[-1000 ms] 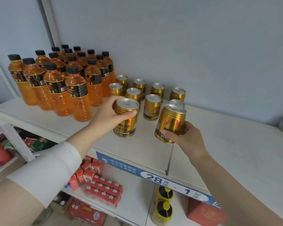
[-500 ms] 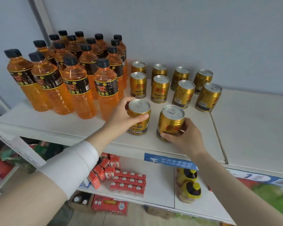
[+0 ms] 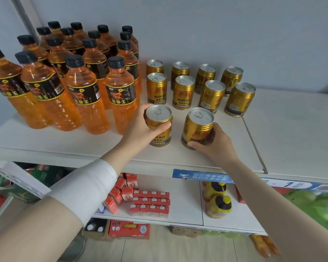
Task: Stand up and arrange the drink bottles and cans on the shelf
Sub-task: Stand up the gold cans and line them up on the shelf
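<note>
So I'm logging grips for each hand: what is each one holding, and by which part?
Left hand: a gold can, gripped round its upper side wall. Right hand: another gold can, gripped round its lower side wall.

- Light's soft and even, pretty bright overall, looks like it's coming from above. No harsh hot spots on the white shelf [image 3: 64, 140].
- Shadows are faint: small soft ones pooled at the base of the gold cans [image 3: 185, 91] and under the orange bottles [image 3: 83, 91].
- Silver can lids catch a dull sheen, and there are thin white glare streaks down the bottle plastic.
- Lower shelf [image 3: 184, 203] sits noticeably dimmer under the top board.
- Wide-angle lens, so the bottles lean outward on the left and shelf lines bow.
- Centre's fairly sharp; both forearms near the bottom edge and the right-hand corners go soft and smeary.
</note>
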A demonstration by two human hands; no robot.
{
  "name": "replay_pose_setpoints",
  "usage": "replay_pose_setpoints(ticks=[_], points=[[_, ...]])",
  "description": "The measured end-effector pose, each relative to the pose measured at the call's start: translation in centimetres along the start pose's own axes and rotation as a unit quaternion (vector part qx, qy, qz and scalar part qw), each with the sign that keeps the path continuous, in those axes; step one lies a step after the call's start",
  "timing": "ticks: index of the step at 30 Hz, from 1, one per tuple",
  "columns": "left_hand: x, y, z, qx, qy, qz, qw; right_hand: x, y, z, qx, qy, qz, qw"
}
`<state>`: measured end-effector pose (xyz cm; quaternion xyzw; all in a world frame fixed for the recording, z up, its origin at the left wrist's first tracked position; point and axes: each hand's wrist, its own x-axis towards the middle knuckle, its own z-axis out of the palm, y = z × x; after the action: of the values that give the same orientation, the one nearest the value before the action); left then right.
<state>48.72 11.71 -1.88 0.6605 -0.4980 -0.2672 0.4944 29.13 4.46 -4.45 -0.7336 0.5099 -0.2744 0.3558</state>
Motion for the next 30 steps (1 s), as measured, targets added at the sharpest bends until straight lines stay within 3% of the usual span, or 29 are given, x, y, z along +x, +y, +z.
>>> replay_pose_setpoints(ticks=[4, 6, 9, 12, 17, 19, 30], points=[[-0.5, 0.9, -0.5, 0.028, -0.027, 0.002, 0.999, -0.1, -0.3, -1.6, 0.013, -0.073, -0.002, 0.997], [-0.7, 2.6, -0.9, 0.078, -0.015, 0.054, 0.995, -0.4, -0.7, -4.3, 0.023, -0.087, -0.034, 0.995], [-0.6, 7.3, -0.4, 0.203, 0.033, 0.174, 0.963, -0.1, -0.8, -10.5, -0.041, -0.016, -0.076, 0.996], [1.9, 12.3, 2.8, 0.336, 0.044, 0.239, 0.910, 1.8, -0.2, -16.8, -0.212, 0.043, -0.097, 0.971], [8.0, 17.8, 14.4, 0.507, -0.012, 0.241, 0.827, 5.1, 4.7, -26.1, -0.492, 0.065, -0.117, 0.860], [9.2, 19.2, 19.9, 0.534, -0.022, 0.228, 0.814, 5.8, 7.3, -29.6, -0.544, 0.050, -0.092, 0.833], [11.6, 25.8, 44.6, 0.577, -0.103, 0.217, 0.781, 6.0, 21.4, -46.5, -0.521, 0.066, 0.021, 0.851]])
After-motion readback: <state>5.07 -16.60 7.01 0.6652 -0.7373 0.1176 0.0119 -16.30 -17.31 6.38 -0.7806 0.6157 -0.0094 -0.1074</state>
